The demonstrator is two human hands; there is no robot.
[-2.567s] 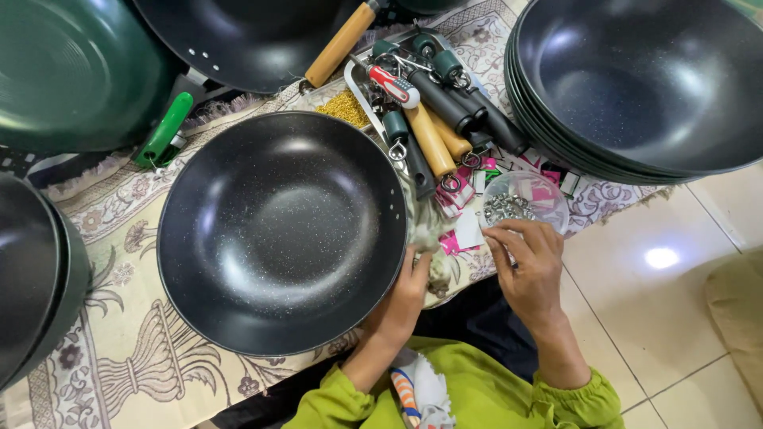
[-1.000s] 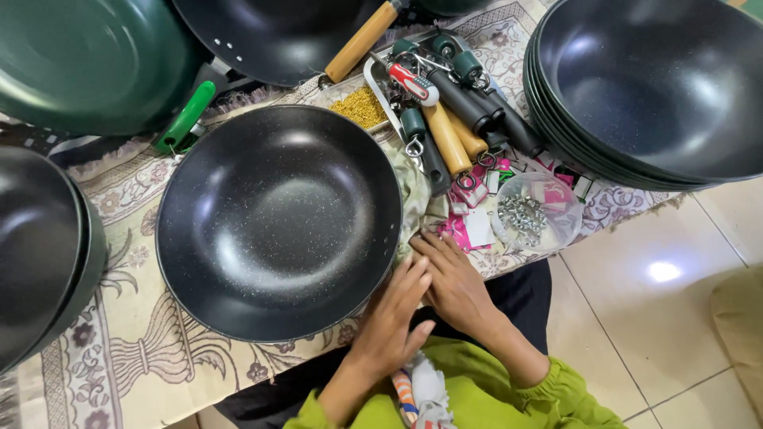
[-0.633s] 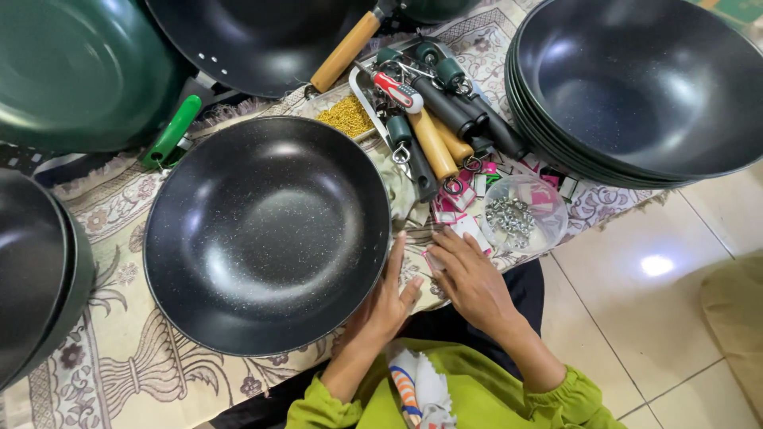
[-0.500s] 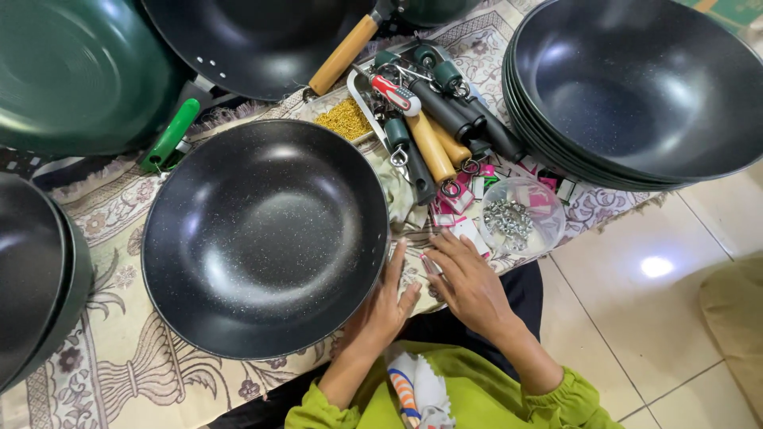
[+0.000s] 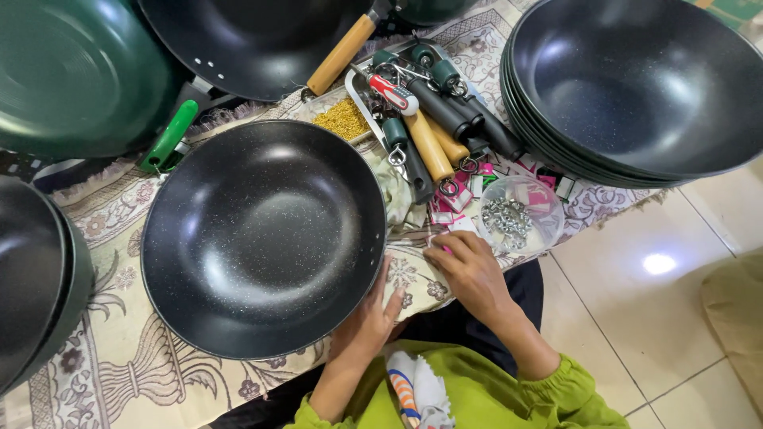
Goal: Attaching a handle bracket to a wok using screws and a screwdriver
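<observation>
A black wok (image 5: 262, 238) sits in the middle of the frame on a patterned cloth (image 5: 103, 349). The left hand (image 5: 367, 318) rests open against its lower right rim — gripping nothing. The right hand (image 5: 469, 270), just right of it, lies flat with fingers on pink tags (image 5: 453, 202), below a clear bowl of small metal parts (image 5: 520, 214) — nothing grasped.

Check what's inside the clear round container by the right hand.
The clear round container holds a pile of small silver metal fasteners, likely nuts or washers. Pink tags lie beside it; what lies under the pile is covered. The right hand is empty.
</observation>
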